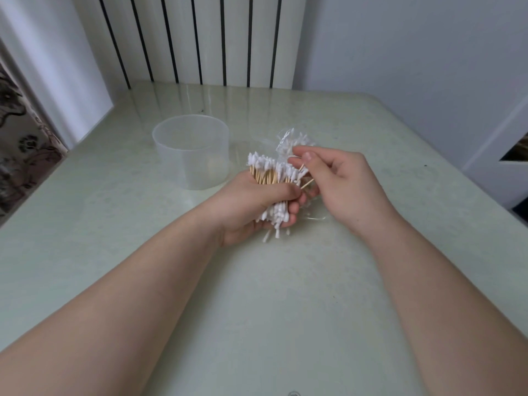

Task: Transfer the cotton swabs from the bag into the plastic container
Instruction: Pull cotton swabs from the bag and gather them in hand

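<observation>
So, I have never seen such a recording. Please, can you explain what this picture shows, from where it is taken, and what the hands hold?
There is no machine here: a person works with bare hands, and one camera on the person's head looks down at them. The left hand grips a thick bundle of cotton swabs. The right hand pinches a few more swabs at the clear plastic bag, which rests crumpled on the pale green table. A translucent plastic container stands upright, lidless, beyond the left hand.
</observation>
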